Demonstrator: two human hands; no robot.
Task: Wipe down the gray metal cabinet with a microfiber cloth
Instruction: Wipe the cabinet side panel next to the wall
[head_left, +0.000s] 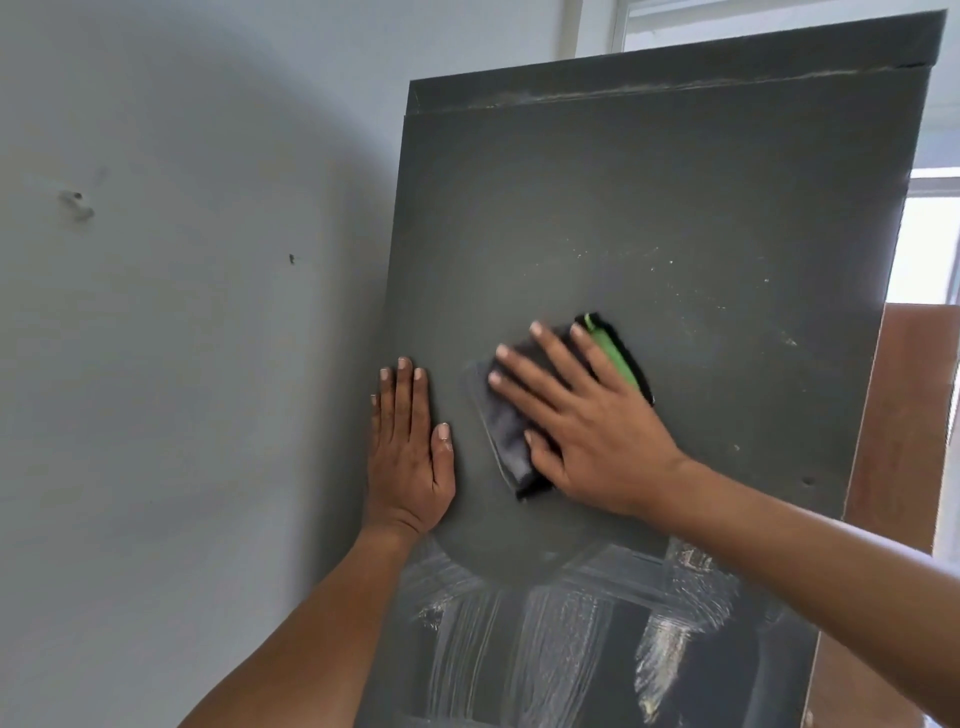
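The gray metal cabinet (675, 197) stands upright, its flat side panel facing me. My right hand (582, 421) lies flat with spread fingers on a folded dark gray microfiber cloth (506, 441) that has a green edge, pressing it against the panel's middle. My left hand (410, 452) rests flat on the panel near its left edge, fingers straight and pointing up. White specks dot the panel to the upper right of the cloth. Wet, streaky smears cover the lower part of the panel below both hands.
A pale wall (182, 312) meets the cabinet's left edge. A brown wooden surface (904, 415) stands behind the cabinet on the right. Bright windows (930, 244) show at the top and right.
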